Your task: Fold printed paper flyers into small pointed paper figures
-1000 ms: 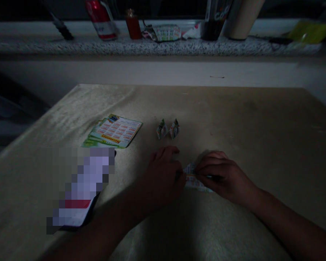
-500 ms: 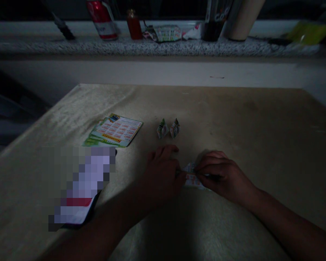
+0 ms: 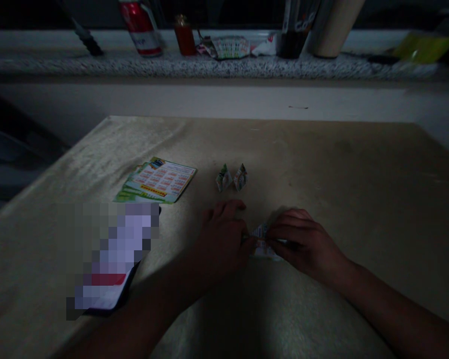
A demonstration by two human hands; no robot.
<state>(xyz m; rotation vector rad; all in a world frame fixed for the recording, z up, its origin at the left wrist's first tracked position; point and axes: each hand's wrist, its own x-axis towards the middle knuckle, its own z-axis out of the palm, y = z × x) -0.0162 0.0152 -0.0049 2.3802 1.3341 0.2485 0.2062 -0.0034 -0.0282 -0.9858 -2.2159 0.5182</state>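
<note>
In dim light, my left hand (image 3: 224, 239) and my right hand (image 3: 307, 244) meet over a small printed paper piece (image 3: 262, 244) lying on the beige table (image 3: 340, 169). Both hands have their fingers curled and pinched on the paper's edges, pressing it against the table top. Most of the paper is hidden under my fingers. Just beyond my hands stand two small folded paper shapes (image 3: 232, 177), side by side.
A stack of printed flyers (image 3: 157, 182) lies to the left, and a phone (image 3: 112, 259) sits nearer the table's left front. On the stone ledge behind are a red can (image 3: 140, 25), a small red bottle (image 3: 183, 35), wrappers (image 3: 228, 46) and a pale cylinder (image 3: 335, 25).
My right hand has slid a little to the left over the paper, so less of it shows. My left hand has barely moved.
</note>
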